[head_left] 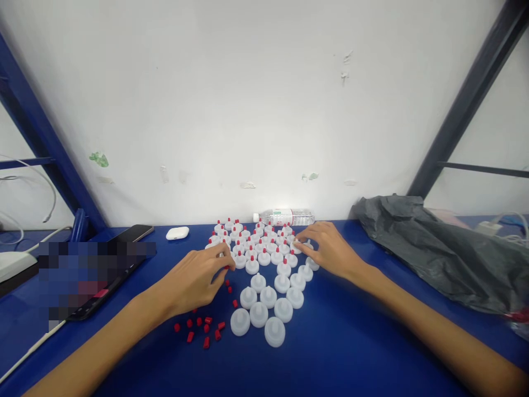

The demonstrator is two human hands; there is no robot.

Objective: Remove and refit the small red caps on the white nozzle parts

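Note:
Several white bottle caps stand in rows on the blue table; the far ones carry small red tips, the near ones are bare. Loose red tips lie scattered at the near left of the rows. My left hand rests at the left edge of the rows, fingers curled and pinched at a cap, seemingly with a red tip between them. My right hand reaches to the right edge of the rows, fingertips pinching a white cap.
A clear plastic water bottle lies against the white wall behind the caps. A white earbud case and a dark phone sit at left. A crumpled black plastic bag covers the right side. Cables lie at both far edges.

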